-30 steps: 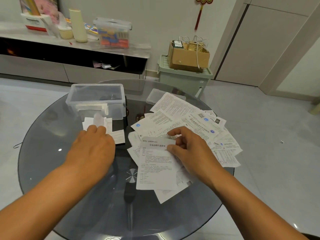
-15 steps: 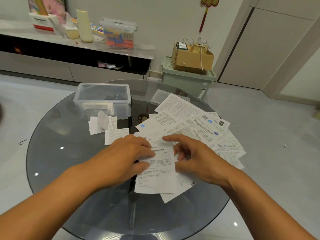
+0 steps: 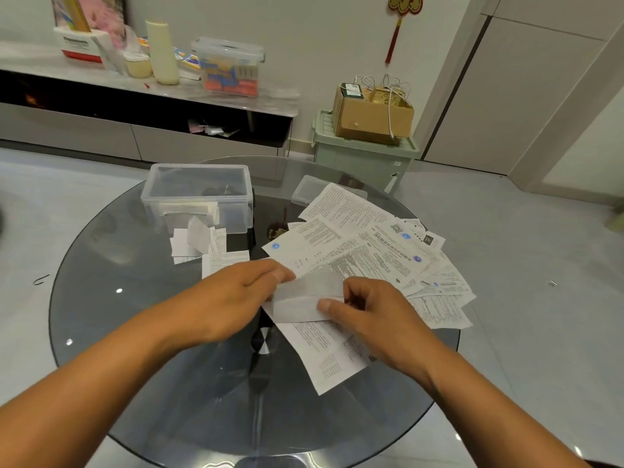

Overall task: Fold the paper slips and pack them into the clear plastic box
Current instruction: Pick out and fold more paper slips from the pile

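Note:
A white paper slip (image 3: 305, 298), blank side up and partly folded over, lies between both hands at the middle of the glass table. My left hand (image 3: 236, 298) pinches its left edge. My right hand (image 3: 368, 312) pinches its right edge, thumb on top. A spread of printed paper slips (image 3: 358, 251) fans out behind and to the right, and another printed slip (image 3: 331, 352) lies under my right hand. The clear plastic box (image 3: 199, 197) stands open at the back left with some folded paper inside. A few folded slips (image 3: 202, 244) lie in front of the box.
The round dark glass table (image 3: 135, 298) stands on a pale tiled floor. The box's clear lid (image 3: 310, 189) lies behind the paper spread. Beyond the table are a green bin (image 3: 364, 157) carrying a cardboard box and a low cabinet (image 3: 135, 96) with bottles and a container.
My left hand came from the folded slips near the box over to the sheet my right hand held. Both hands turned and folded that sheet, so its blank side now faces up.

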Demonstrator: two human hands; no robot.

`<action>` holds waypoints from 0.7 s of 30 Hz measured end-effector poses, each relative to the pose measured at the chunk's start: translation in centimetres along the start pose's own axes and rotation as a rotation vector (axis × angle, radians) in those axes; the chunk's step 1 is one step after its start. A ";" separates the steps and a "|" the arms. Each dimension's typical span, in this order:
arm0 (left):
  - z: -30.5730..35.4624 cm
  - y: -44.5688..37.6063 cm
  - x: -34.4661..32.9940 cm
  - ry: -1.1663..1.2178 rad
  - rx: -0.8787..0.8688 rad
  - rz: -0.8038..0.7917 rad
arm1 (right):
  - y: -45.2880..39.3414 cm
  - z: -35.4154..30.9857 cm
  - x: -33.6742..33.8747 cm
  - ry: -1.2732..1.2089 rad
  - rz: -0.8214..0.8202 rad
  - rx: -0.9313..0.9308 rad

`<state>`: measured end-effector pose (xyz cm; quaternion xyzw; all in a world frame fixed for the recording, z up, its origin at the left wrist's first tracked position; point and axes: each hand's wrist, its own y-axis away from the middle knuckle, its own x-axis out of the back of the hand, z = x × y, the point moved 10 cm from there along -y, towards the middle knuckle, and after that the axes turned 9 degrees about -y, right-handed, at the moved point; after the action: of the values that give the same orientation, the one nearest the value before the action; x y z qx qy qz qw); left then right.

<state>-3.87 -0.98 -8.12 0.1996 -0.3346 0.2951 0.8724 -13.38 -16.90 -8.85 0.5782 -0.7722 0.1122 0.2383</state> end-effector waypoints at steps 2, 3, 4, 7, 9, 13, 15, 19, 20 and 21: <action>0.1 0.1 0.3 0.091 0.032 0.025 | -0.1 0.2 0.4 -0.023 0.049 -0.015; 0.1 0.1 0.4 0.114 0.051 0.040 | 0.0 0.3 0.5 -0.023 0.072 -0.021; 0.0 0.0 0.5 0.114 0.063 0.066 | -0.1 0.3 0.5 -0.004 0.095 -0.017; -0.5 -0.1 0.2 -0.074 0.072 0.095 | -0.3 0.2 0.3 0.009 0.128 0.015; -0.4 -0.2 -0.2 -0.119 0.047 0.103 | -0.4 0.0 0.1 -0.082 0.109 0.021; -0.2 -0.6 0.3 0.010 0.039 0.169 | -0.3 -1.2 0.1 -0.303 0.067 0.061; -0.1 -0.7 0.9 0.109 0.039 0.217 | -0.2 -1.6 0.5 -0.403 0.079 0.071; 0.1 -0.5 0.9 0.369 0.108 0.200 | -0.1 -2.0 1.2 -0.568 0.118 0.083; 0.2 -0.5 0.7 0.394 0.129 0.176 | -0.1 -2.2 1.3 -0.581 0.126 0.101; 0.2 -0.5 0.3 0.425 0.151 0.144 | -0.1 -2.4 1.3 -0.561 0.140 0.132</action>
<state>-3.47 -1.34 -7.87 0.1736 -0.1338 0.4160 0.8825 -12.98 -17.00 -6.16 0.5461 -0.8370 0.0140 -0.0307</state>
